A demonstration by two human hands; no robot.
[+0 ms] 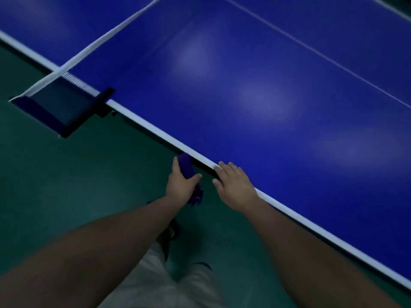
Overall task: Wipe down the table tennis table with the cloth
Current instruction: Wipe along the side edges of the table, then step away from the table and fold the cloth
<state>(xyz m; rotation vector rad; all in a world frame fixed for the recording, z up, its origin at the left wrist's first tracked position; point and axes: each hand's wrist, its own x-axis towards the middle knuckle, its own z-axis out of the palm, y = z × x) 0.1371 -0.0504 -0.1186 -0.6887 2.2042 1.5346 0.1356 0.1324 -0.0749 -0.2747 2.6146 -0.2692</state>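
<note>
The blue table tennis table point(255, 90) fills the upper right, its white side edge running diagonally toward the lower right. My left hand point(181, 185) grips a bunched purple cloth point(188, 167) just off the table's near edge, over the floor; a tail of the cloth hangs below the hand. My right hand point(233, 183) lies flat with straight fingers on the white edge line beside it, thumb hanging over the side. The two hands are a short gap apart.
The net point(93, 44) with its white top band crosses the table at upper left, held by a dark clamp post point(66, 110) that sticks out past the edge. Green floor point(66, 185) lies below. My legs and a dark shoe show at the bottom.
</note>
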